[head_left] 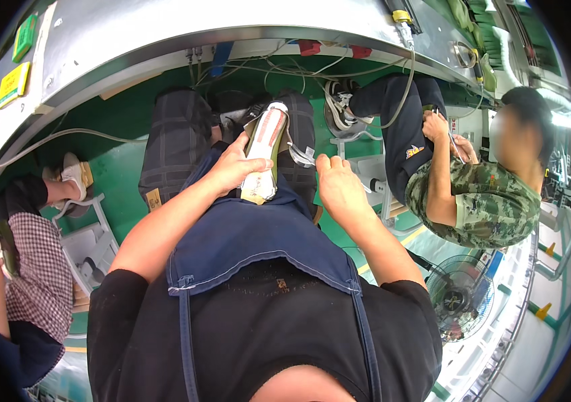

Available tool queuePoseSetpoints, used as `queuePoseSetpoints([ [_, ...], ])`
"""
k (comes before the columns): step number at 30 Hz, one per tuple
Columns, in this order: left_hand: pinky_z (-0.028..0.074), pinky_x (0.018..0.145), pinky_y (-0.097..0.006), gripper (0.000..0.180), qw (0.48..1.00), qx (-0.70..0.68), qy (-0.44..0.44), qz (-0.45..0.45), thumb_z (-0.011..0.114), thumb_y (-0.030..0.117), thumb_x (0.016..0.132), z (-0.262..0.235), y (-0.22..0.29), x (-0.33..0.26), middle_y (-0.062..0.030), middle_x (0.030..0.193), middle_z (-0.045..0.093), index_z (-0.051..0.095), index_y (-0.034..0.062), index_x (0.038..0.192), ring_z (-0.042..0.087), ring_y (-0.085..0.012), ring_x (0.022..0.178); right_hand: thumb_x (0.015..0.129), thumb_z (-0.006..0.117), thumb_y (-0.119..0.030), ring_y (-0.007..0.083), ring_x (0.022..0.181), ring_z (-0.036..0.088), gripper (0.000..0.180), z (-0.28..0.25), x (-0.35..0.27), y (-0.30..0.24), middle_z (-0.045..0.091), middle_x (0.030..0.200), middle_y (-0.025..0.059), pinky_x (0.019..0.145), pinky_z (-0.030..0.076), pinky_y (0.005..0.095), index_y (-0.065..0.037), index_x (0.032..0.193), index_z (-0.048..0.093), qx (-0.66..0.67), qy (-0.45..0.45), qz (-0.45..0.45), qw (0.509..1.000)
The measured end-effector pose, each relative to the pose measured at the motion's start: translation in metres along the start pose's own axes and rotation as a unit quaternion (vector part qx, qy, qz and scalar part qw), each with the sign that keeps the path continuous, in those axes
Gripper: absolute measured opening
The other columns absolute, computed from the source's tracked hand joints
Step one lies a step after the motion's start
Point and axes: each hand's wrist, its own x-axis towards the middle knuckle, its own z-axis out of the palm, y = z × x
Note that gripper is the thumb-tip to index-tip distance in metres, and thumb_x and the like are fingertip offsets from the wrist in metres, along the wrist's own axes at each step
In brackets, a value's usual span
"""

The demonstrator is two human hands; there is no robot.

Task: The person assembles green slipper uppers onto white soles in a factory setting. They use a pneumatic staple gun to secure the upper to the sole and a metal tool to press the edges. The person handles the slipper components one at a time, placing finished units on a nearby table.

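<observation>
On lap, shoe (pixel 263 151), tool (pixel 301 155) perhaps pliers

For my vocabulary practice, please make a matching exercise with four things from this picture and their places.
Things:
1. white and green shoe upper with orange stripe
2. small metal scissors
3. round black floor fan
4. dark blue denim apron

Places:
A. lower right, on the floor
B. on the person's lap
C. in the left hand
D. at the right hand

Pairs: 1-C, 2-D, 3-A, 4-B
</observation>
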Motion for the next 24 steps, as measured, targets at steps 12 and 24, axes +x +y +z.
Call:
queuePoseSetpoints([
  [12, 0.052, 0.101, -0.034, 0.085, 1.000, -0.019, -0.017, 0.017, 0.079, 0.007, 0.084, 0.001, 0.000, 0.000, -0.0162, 0.135, 0.064, 0.034, 0.0001, 0.156, 0.066, -0.0216, 0.118, 0.096, 0.057, -0.008, 0.0448, 0.088, 0.070, 0.018, -0.032, 0.013, 0.003, 0.069, 0.092, 0.0274, 0.079, 0.056, 0.0529, 0.005, 0.108, 0.055, 0.075, -0.140, -0.002, 0.987],
  [24, 0.048, 0.105, -0.034, 0.090, 0.999, 0.022, -0.005, 0.034, 0.081, 0.010, 0.081, 0.002, 0.006, -0.001, -0.0169, 0.138, 0.061, 0.034, -0.0002, 0.157, 0.063, -0.0225, 0.122, 0.102, 0.057, -0.022, 0.0419, 0.084, 0.068, 0.027, -0.110, 0.088, 0.011, 0.069, 0.085, 0.0227, 0.077, 0.051, 0.0492, 0.003, 0.107, 0.063, 0.023, -0.363, -0.080, 0.928],
])
